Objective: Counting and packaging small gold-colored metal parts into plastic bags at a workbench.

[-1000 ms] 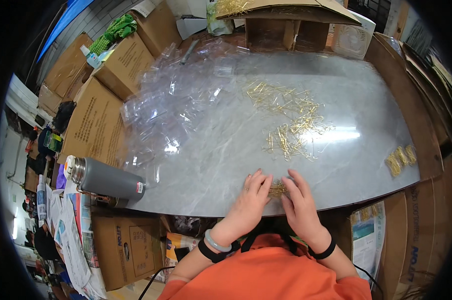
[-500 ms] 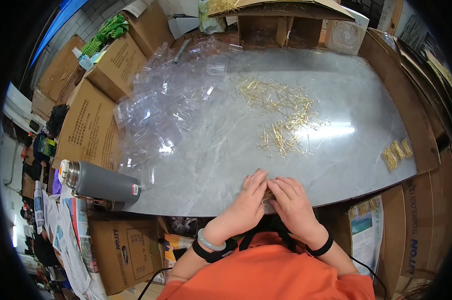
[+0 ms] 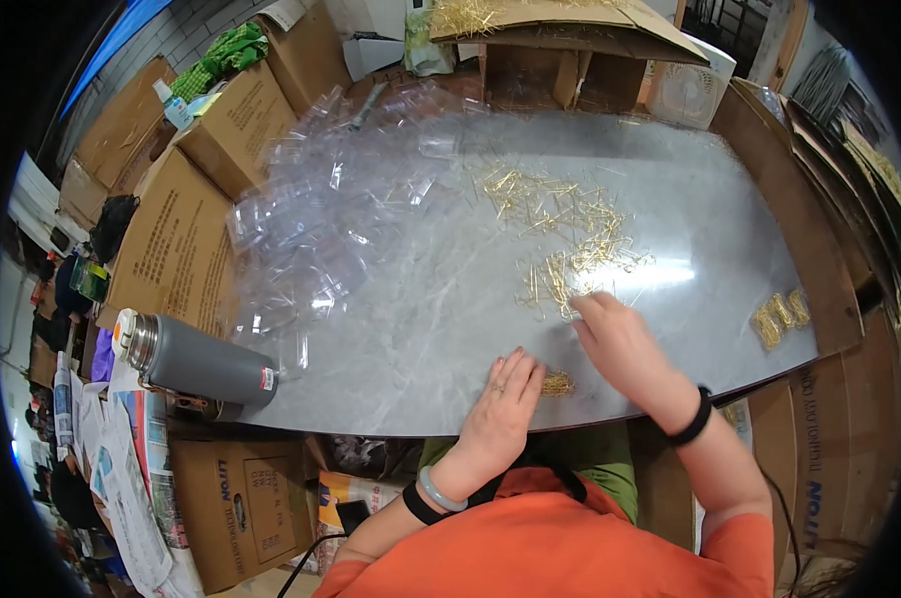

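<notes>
At the fingertips of your curled right hand (image 3: 618,344), its grip unclear, thin gold metal-wire hooks (image 3: 582,235) lie heaped, likely light, stiff and tangle-prone, best pinched by straight shanks, while your flat, open left hand (image 3: 500,414) rests beside a small gold-wire bundle (image 3: 557,384).

Workshop; cardboard boxes (image 3: 171,239); loose gold wire hooks (image 3: 595,242); clear plastic packets (image 3: 311,234)

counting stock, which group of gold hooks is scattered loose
The big pile mid-table, its hooks strewn about; the bunch beside the left grip and the packs near the right edge are gathered tightly.
</notes>
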`<act>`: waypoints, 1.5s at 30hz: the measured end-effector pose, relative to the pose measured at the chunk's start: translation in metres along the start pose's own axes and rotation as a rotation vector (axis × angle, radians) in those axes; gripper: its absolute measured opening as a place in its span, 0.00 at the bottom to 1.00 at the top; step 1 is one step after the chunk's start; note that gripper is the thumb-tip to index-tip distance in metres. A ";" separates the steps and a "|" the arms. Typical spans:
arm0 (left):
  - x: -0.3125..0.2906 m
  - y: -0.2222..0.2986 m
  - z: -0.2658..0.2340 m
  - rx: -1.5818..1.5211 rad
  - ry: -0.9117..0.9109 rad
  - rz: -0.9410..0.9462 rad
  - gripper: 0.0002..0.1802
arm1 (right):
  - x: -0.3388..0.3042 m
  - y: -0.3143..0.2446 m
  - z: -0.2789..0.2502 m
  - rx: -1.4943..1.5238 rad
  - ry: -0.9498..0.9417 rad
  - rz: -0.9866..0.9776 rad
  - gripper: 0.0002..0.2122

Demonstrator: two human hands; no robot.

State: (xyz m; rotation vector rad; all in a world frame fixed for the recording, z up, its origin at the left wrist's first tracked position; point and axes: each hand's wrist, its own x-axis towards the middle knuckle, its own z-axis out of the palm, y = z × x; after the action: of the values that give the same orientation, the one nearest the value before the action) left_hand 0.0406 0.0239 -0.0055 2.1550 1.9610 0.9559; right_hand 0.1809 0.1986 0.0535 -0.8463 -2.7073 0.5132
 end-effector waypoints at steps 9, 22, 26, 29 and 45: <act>-0.009 -0.004 -0.001 -0.065 0.025 0.029 0.28 | 0.058 0.009 0.019 -0.204 -0.038 -0.159 0.18; -0.008 -0.006 0.002 -0.074 0.060 0.025 0.21 | 0.028 0.016 0.004 0.062 -0.101 -0.182 0.13; -0.010 -0.003 0.002 -0.062 0.070 0.023 0.20 | 0.025 0.024 0.004 0.000 -0.035 -0.125 0.11; -0.008 -0.005 0.002 -0.061 0.060 0.030 0.21 | 0.023 0.029 0.010 0.004 0.007 -0.170 0.10; -0.001 0.002 -0.008 -0.042 0.034 -0.017 0.18 | 0.016 0.020 0.002 0.168 -0.185 -0.380 0.15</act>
State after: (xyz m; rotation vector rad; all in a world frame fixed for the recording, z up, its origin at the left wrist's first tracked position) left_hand 0.0385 0.0198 0.0009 2.1104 1.9520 1.0279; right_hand 0.1775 0.2226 0.0463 -0.2405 -2.8394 0.7464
